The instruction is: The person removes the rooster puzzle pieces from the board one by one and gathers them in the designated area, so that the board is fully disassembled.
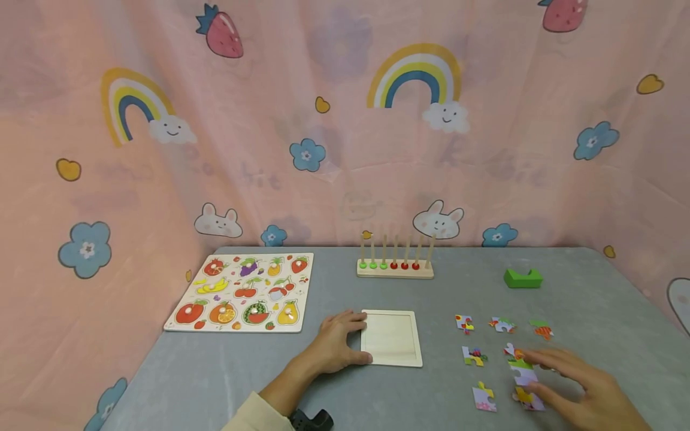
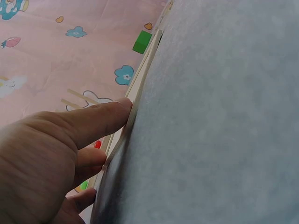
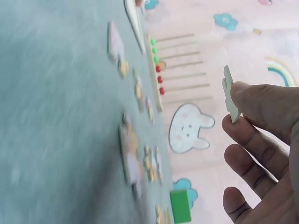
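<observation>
My left hand point(image 1: 336, 344) rests at the left side of a shallow square wooden puzzle tray point(image 1: 390, 339), thumb and fingertips touching its edge. The left wrist view shows the thumb point(image 2: 100, 122) fairly straight against the tray rim point(image 2: 140, 84). Over on the right, my right hand point(image 1: 584, 383) pinches a jigsaw piece point(image 1: 524, 374) between thumb and fingers. In the right wrist view this thin piece point(image 3: 229, 95) is seen edge-on, raised off the table, its picture side hidden. Another jigsaw piece point(image 1: 530, 401) lies below it in the head view.
Several loose jigsaw pieces point(image 1: 474, 357) lie between tray and right hand. A fruit peg puzzle board point(image 1: 237, 293) stands at the back left. Behind the tray is a pegged bead rack point(image 1: 396, 270); a green block point(image 1: 523, 279) sits back right. A patterned curtain point(image 1: 345, 197) borders the table.
</observation>
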Demonstrator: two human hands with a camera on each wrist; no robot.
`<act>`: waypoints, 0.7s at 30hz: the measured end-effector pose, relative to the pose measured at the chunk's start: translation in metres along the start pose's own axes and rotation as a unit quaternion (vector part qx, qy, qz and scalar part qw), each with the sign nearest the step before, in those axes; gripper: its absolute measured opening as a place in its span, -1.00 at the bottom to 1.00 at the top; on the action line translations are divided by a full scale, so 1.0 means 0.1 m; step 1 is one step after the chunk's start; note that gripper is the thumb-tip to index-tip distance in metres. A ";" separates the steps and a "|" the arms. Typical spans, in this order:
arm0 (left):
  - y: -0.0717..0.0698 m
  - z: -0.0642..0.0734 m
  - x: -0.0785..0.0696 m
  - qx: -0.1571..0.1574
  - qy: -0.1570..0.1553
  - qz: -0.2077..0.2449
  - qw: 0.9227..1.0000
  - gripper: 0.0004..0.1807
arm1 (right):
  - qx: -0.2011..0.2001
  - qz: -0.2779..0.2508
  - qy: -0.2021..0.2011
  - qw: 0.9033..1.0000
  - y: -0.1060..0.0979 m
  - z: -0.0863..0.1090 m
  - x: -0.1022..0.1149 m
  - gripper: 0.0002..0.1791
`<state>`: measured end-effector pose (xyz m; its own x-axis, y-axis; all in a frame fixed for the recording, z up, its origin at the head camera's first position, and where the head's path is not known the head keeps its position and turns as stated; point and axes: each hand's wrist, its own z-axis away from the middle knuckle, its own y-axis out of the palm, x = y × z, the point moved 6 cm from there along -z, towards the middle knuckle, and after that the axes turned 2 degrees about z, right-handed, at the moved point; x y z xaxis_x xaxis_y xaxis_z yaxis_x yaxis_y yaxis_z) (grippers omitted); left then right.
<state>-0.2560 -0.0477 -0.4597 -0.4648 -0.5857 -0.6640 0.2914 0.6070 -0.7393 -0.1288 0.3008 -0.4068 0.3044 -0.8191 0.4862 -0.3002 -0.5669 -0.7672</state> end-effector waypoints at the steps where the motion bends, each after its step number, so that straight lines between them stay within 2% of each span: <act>1: 0.00 0.00 0.00 0.000 0.000 0.001 1.000 -0.30 | 0.007 0.010 0.014 1.000 0.00 0.01 -0.04 -0.52; 6: 0.00 0.00 0.00 -0.001 0.001 -0.002 1.000 -0.30 | 0.004 0.030 0.033 0.999 -0.01 0.08 -0.21 -0.49; 9: 0.00 0.01 0.00 -0.003 0.002 -0.003 1.000 -0.31 | -0.012 0.027 0.022 0.999 -0.02 0.12 -0.28 -0.46; 17: -0.01 0.01 0.00 -0.004 0.003 -0.007 1.000 -0.31 | -0.018 0.035 0.016 0.999 -0.05 0.17 -0.43 -0.45; 21: 0.00 0.00 0.00 -0.002 0.002 -0.013 1.000 -0.32 | 0.001 0.054 0.052 0.997 -0.04 0.19 -0.56 -0.48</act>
<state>-0.2559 -0.0481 -0.4600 -0.4754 -0.5988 -0.6445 0.2768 0.5936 -0.7557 -0.1273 0.3507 -0.4391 0.1755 -0.8802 0.4410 -0.3249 -0.4747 -0.8180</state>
